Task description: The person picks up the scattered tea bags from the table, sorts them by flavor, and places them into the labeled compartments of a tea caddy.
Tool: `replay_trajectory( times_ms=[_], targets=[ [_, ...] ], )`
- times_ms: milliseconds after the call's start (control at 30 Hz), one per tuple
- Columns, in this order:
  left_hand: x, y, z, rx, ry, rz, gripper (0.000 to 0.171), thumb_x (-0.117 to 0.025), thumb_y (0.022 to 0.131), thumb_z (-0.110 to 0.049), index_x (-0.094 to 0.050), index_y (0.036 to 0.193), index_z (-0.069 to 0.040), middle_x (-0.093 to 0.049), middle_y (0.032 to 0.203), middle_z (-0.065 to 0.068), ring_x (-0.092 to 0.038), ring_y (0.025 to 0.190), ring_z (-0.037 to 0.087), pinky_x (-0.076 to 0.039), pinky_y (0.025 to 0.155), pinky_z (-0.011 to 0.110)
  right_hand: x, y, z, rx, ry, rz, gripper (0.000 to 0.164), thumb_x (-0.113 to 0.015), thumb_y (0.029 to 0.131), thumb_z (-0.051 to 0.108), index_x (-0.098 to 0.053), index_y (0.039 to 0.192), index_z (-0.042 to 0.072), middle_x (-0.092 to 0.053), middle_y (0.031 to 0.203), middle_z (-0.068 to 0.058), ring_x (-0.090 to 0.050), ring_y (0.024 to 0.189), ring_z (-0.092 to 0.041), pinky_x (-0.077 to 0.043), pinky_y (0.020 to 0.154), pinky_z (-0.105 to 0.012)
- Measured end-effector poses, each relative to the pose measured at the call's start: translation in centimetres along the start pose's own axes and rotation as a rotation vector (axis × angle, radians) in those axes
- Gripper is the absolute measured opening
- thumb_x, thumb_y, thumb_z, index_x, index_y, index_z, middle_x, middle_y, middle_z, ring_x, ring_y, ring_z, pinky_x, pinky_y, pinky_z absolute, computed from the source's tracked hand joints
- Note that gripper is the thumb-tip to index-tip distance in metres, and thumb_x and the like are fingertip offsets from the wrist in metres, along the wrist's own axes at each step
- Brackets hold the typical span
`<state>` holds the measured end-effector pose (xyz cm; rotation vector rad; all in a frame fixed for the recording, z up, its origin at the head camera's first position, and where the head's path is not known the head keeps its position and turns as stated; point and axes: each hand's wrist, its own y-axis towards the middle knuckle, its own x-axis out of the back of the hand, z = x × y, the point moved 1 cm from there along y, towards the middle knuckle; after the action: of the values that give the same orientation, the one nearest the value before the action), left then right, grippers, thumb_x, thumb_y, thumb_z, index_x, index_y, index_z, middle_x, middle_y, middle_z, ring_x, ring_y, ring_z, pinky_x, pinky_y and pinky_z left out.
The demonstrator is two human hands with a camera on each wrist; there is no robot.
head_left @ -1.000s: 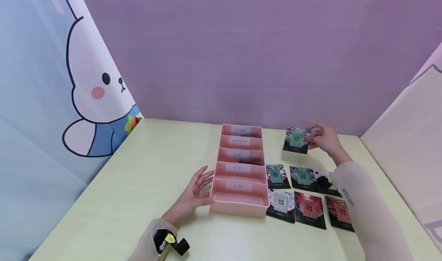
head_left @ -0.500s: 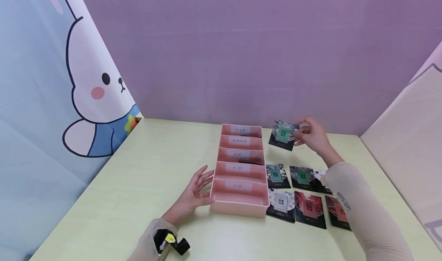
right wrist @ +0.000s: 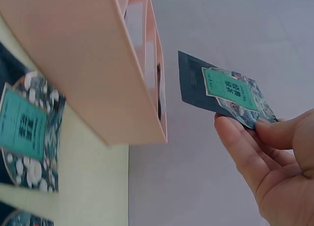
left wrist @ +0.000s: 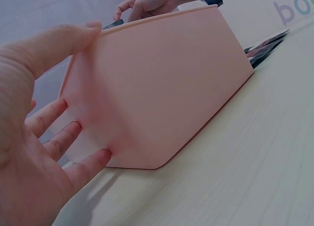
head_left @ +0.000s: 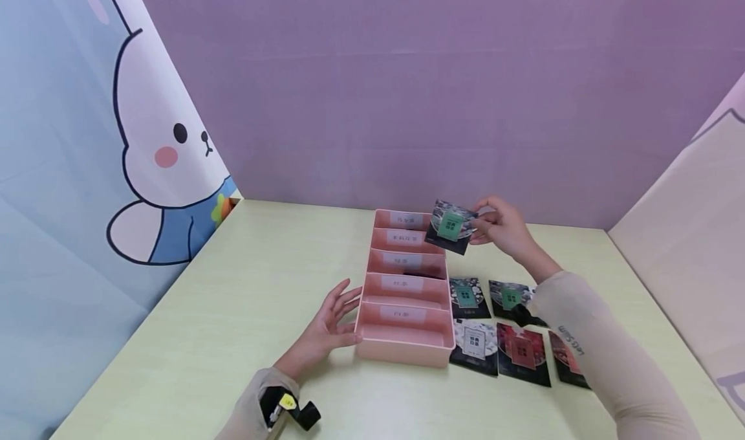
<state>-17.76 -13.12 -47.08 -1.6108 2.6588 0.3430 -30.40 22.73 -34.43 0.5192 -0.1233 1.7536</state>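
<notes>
A tea sachet with a green label (head_left: 450, 224) is pinched between the thumb and fingers of my right hand (head_left: 505, 228). In the head view it overlaps the far right corner of a pink compartment box (head_left: 401, 354); in the right wrist view the sachet (right wrist: 228, 91) is raised beside the box. My left hand (head_left: 322, 332) rests against the box's left side, its fingers spread. The left wrist view shows the thumb at the rim and the fingertips touching the wall (left wrist: 162, 88). Labels mark each compartment, and a dark edge (head_left: 423, 275) shows in the middle one.
Right of the box lie more sachets: a white-labelled one (head_left: 474, 344), a red one (head_left: 523, 352), another red one (head_left: 567, 361) partly behind the right sleeve, and green-labelled ones (head_left: 467, 296) (head_left: 511, 296). A purple backdrop (head_left: 431, 103) stands behind the table (head_left: 279, 252).
My right hand has moved left with the green-labelled sachet, from above the table on the right to the box's far right corner. My left hand stays at the box.
</notes>
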Motion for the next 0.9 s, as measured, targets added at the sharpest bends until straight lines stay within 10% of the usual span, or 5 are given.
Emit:
replay_trajectory(
  times_ms=[900],
  targets=[
    [0.1,-0.1,0.3,-0.013,0.027,0.014,0.101,-0.071,0.086,0.007,-0.001,0.158,-0.004,-0.017,0.161,0.024,-0.017,0.146,0.044,-0.037,0.110,0.048,-8.6,0.0,0.1,0.304,-0.181,0.222,0.019,-0.058,0.095,-0.008,-0.059,0.109,0.005,-0.065,0.110,-0.016,-0.066,0.098,-0.032,-0.058,0.073,-0.037]
  ],
)
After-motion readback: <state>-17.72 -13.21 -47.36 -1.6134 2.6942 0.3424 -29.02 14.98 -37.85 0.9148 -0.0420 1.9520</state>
